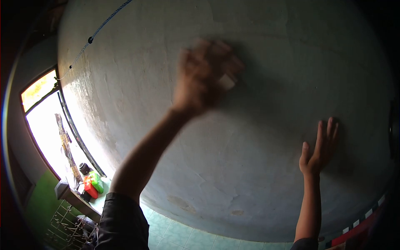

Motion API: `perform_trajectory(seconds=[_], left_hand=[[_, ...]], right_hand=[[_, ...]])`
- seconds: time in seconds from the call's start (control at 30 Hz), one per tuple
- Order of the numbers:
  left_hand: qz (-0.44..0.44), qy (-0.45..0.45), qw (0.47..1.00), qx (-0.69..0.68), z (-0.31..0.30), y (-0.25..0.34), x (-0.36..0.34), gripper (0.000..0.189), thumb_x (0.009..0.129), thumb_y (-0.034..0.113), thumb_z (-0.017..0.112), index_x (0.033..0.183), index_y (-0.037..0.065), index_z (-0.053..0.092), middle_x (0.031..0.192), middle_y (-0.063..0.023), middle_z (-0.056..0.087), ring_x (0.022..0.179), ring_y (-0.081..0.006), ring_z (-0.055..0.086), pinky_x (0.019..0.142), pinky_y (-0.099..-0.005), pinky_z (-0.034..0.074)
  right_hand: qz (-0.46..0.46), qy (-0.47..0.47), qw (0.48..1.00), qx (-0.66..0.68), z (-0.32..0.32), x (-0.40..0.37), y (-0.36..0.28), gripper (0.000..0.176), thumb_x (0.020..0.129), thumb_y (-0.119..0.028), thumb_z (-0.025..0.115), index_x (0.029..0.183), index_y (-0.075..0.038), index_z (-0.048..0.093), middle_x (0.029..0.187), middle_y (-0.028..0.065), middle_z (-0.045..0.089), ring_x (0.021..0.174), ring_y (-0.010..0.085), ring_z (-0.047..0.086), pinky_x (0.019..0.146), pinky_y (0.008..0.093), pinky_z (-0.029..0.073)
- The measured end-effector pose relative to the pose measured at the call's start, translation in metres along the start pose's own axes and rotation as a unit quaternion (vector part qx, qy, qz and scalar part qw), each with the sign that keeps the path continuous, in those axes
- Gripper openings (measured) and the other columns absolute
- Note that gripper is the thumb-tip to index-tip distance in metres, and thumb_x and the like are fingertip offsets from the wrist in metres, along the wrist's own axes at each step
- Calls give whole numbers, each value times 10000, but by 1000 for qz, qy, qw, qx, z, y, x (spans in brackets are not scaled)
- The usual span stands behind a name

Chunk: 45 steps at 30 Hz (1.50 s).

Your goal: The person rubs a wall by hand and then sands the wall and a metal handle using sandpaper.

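Note:
My left hand point(200, 77) is raised against a grey, worn wall point(250, 162), and motion smears its fingers. They are closed around a small flat piece with a pale edge point(228, 81), pressed at or close to the wall; its kind cannot be made out. Lower down on the right, my right hand point(321, 152) lies flat on the same wall, fingers stretched upward and thumb apart, holding nothing. Both forearms reach up from dark sleeves.
A blue cord point(104, 26) with knots runs across the upper left. Bright window panes point(43, 125) stand at left, with a red container point(90, 187) and a green container point(96, 182) on a ledge. Below is a metal rack point(68, 227). Pale green tiles point(198, 237) line the bottom.

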<state>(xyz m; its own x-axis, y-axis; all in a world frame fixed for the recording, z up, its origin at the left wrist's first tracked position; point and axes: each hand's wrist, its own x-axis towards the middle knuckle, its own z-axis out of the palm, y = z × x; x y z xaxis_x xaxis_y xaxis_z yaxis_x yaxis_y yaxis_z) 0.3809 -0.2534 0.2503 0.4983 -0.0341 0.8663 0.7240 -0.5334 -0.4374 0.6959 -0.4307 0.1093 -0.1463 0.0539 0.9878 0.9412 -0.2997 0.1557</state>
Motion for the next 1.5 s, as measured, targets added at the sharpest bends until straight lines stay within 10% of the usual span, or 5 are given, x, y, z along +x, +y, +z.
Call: perform_trajectory(seconds=[0.5,0.73,1.0,1.23,1.5], left_hand=[[403,-16,914,31,-10,61,-22,592,1062,495,420,1599,356,211,1673,-23,230,1541,-243,231,1278,-548,102],[-72,121,988,62,1,-52,66,614,1038,251,501,1603,228,262,1649,-46,302,1551,-278,202,1253,-563,154],[495,-21,864,88,35,55,-64,601,1049,592,326,1598,388,190,1680,22,215,1562,-210,162,1289,-518,79],[-41,138,985,95,6,-59,102,629,1018,295,584,1590,293,321,1669,-27,251,1562,-272,173,1233,-568,193],[422,-176,879,134,13,78,-31,638,1039,585,370,1604,356,181,1684,3,192,1562,-264,154,1273,-574,94]], right_hand=[[9,-23,1000,18,-6,-12,10,599,1047,-496,408,1531,-146,450,1602,140,407,1466,449,360,1175,606,273],[17,-23,999,20,-4,-15,9,602,1039,-503,411,1526,-154,461,1595,142,420,1446,465,383,1167,611,283],[20,-21,999,43,-7,-16,9,587,1035,-482,423,1511,-145,482,1579,142,441,1431,467,403,1150,609,311],[16,-8,999,41,-6,-17,10,572,1031,-470,431,1484,-130,514,1556,141,473,1415,459,432,1141,594,340],[31,-17,997,72,-8,-20,13,583,1027,-454,447,1511,-131,472,1554,136,476,1423,448,426,1149,586,329]])
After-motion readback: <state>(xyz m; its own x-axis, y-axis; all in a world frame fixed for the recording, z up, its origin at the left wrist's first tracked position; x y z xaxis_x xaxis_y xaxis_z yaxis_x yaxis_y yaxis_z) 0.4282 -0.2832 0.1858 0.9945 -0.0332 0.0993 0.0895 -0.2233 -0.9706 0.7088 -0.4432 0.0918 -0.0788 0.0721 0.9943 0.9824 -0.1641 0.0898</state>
